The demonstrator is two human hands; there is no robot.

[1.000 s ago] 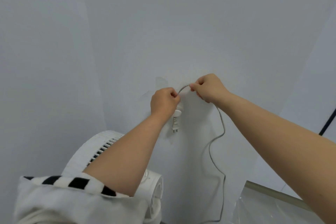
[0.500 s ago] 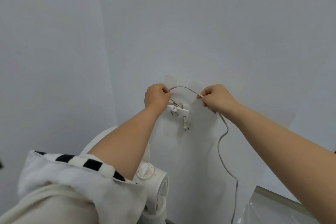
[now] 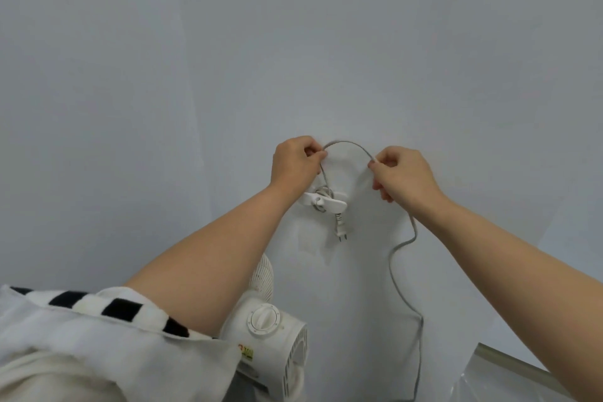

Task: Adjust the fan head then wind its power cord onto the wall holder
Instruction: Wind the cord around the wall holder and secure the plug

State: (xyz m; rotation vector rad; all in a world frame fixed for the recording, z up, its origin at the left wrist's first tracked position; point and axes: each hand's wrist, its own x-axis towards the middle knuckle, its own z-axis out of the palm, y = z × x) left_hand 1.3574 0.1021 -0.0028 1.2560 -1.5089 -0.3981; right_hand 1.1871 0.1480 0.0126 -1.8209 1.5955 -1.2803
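my left hand pinches cord; right hand pinches it too | arch over wall holder; plug dangles

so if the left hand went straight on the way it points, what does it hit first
Likely the wall, just past the left hand, which pinches the cord; the gap is unclear.

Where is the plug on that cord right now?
In the head view, the plug dangles near centre against the wall, just below the white wall holder and above the fan.
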